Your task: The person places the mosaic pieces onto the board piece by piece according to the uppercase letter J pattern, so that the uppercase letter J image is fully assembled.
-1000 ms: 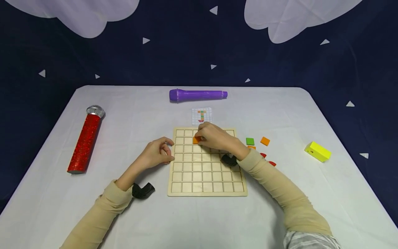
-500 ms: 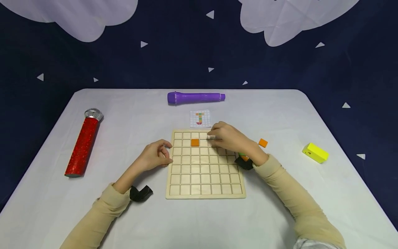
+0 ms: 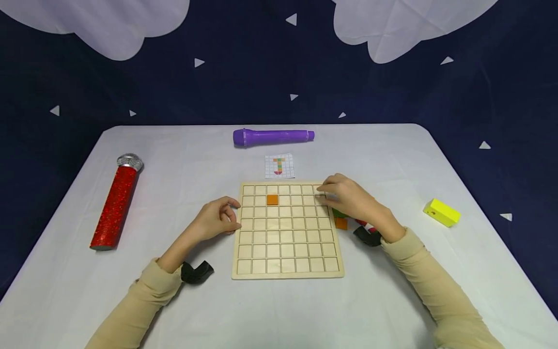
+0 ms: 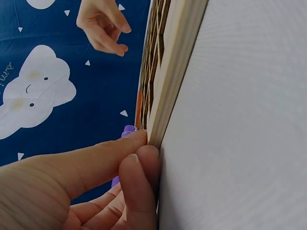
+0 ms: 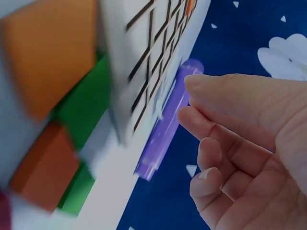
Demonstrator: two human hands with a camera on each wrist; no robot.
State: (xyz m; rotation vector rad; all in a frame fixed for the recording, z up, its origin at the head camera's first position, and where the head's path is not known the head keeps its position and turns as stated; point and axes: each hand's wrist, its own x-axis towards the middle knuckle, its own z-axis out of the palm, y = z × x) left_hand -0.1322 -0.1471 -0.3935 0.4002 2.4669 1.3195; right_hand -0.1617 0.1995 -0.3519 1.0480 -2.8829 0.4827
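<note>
A pale wooden grid board (image 3: pixel 281 277) lies flat on the table, one orange square tile (image 3: pixel 272 199) in a cell of its second row. At the board's left edge my left hand (image 3: pixel 215 218) holds the rim with thumb and finger, seen close up in the left wrist view. Over the upper right corner hovers my right hand (image 3: pixel 348 196), fingers loosely bent, nothing between thumb and forefinger (image 5: pixel 194 120). Beneath that hand lie loose tiles: an orange tile (image 3: pixel 341 223), a green tile (image 3: pixel 338 213) and red pieces, partly hidden by the hand and wrist.
Behind the board lies a small printed pattern card (image 3: pixel 279 166). A purple microphone (image 3: pixel 273 137) rests at the back, a red glittery microphone (image 3: pixel 116 203) at the left. On the right sits a yellow block (image 3: pixel 442 212). Black wrist mounts (image 3: pixel 197 272) stick out below the sleeves.
My right hand has released the orange tile in the second row and moved right, over the board's corner towards the loose tiles. My left hand keeps its place at the edge.
</note>
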